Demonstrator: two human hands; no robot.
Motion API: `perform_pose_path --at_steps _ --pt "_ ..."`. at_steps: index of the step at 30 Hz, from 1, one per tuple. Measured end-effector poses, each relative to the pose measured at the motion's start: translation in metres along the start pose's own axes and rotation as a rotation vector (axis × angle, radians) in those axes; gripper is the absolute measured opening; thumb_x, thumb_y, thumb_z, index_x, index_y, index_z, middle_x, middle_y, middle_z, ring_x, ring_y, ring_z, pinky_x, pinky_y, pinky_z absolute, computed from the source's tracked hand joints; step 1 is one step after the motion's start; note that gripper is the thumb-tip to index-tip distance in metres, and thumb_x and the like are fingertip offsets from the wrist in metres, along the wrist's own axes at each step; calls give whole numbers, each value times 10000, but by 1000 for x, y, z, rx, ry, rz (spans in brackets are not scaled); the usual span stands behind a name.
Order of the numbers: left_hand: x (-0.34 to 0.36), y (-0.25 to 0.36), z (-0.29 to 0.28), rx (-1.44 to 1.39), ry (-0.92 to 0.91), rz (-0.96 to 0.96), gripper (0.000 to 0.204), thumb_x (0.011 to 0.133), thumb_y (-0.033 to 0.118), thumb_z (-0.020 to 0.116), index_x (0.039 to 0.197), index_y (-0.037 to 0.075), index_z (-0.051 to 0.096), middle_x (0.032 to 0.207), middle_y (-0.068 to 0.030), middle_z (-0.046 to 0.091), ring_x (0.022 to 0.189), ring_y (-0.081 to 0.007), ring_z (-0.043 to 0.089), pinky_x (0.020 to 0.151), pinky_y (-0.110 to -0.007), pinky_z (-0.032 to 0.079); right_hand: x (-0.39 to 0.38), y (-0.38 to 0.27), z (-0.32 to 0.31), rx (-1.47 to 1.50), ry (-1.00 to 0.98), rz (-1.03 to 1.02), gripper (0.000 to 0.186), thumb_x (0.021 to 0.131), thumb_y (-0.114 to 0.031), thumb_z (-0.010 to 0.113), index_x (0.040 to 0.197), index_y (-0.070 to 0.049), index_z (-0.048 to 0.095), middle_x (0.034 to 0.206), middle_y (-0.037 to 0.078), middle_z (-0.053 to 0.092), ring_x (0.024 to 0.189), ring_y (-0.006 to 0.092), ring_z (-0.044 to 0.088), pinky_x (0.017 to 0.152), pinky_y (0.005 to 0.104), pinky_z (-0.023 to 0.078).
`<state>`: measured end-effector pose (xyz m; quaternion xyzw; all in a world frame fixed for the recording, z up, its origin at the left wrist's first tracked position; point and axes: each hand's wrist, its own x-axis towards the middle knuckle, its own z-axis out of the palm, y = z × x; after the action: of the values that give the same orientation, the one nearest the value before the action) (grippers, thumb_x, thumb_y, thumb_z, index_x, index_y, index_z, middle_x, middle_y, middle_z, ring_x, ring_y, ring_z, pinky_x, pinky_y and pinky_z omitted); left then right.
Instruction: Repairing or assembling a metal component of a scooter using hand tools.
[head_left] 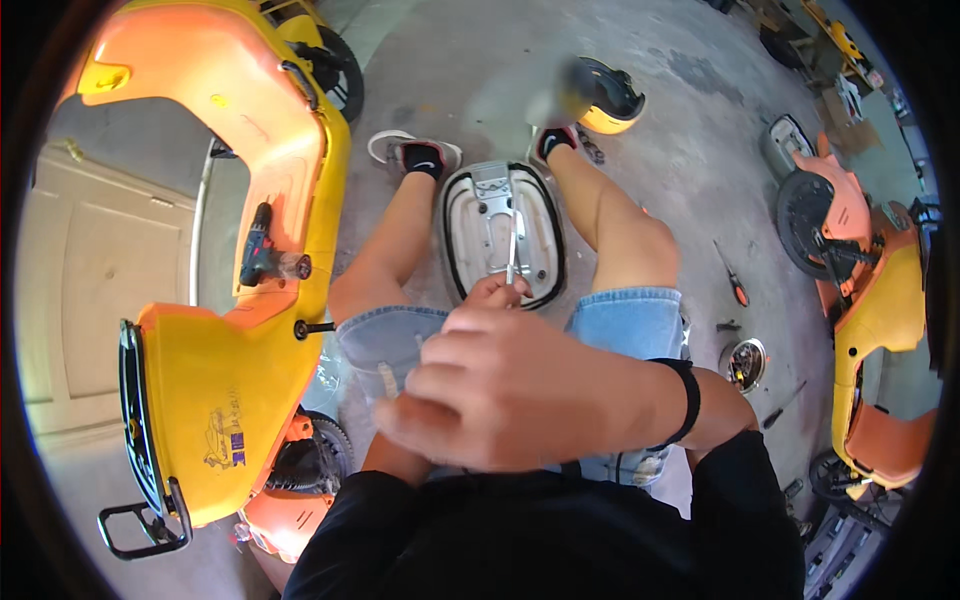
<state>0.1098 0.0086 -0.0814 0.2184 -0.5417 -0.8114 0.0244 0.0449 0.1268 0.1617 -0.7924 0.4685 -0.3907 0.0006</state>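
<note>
Between my feet an upturned scooter seat lies on the floor, showing its pale underside, black rim seal and a metal bracket at its far end. My left hand is closed around a slim silver metal tool that points away from me over the seat; its exact kind is unclear. Close to the camera, my right hand crosses in front of the left forearm. Its fingers are curled and somewhat blurred, and whatever they hold, if anything, is hidden. A black band circles the right wrist.
A yellow and orange scooter body stands at my left, with a cordless drill on it. On the right are a screwdriver, a round dish of small parts and another scooter. A yellow and black part lies ahead.
</note>
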Motion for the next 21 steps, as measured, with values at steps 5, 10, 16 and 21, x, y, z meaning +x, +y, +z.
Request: perform_pose_path --at_steps 5,10,16,21 --pt "-1 -3 -1 -16 -32 -42 275 873 324 547 872 59 619 609 27 470 564 -81 450 513 -228 328 24 -46 -8 171 171 -45 215 706 -201 566 742 10 543 614 4 440 569 151 460 515 288 313" --pt "2 -3 7 -5 -54 -13 297 900 337 542 867 47 599 593 14 455 557 -81 428 524 -220 310 37 -62 -44 380 207 -69 124 756 -174 569 766 -51 567 659 43 579 629 221 616 499 362 472" --pt "1 -1 14 -76 -107 -16 311 902 338 556 848 33 592 593 17 433 554 -86 394 530 -225 307 35 -62 -57 228 275 -208 117 749 -172 564 748 -55 562 653 31 552 585 184 557 474 318 409" --pt "-1 2 14 -121 -118 -24 315 906 328 548 837 25 590 591 18 419 555 -89 387 530 -228 308 29 -61 -37 433 322 -201 132 756 -201 567 729 -73 554 668 12 527 612 173 536 493 312 406"
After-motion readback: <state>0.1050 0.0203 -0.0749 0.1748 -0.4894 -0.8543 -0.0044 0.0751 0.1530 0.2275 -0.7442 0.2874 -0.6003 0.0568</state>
